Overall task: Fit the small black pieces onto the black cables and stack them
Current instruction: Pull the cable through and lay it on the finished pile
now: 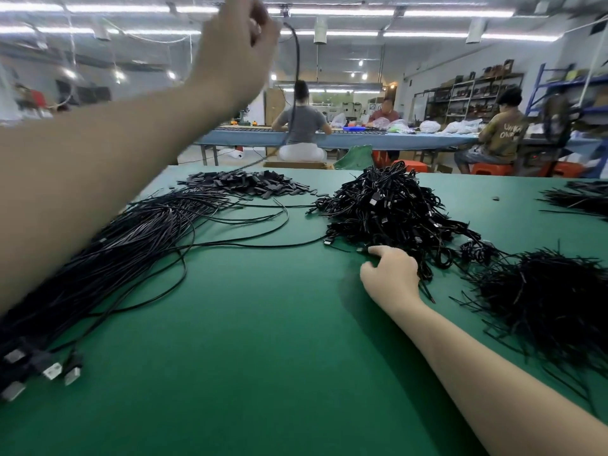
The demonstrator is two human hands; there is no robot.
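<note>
Hands, two: left hand point(237, 44) raised high, fingers pinched on one black cable point(297, 80) that hangs toward the green table point(246, 340); right hand point(391, 274) rests curled at a tangled cable heap point(394, 209), grip unclear; small black pieces point(250, 182) piled behind one straightened bundle point(108, 258).

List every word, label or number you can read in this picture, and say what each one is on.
White lettering on the back of the seated worker's brown shirt: too blurred to read for certain.
Boxes on the shelves at the back: too small to read.
Cable plugs at lower left: no readable marking.
</note>
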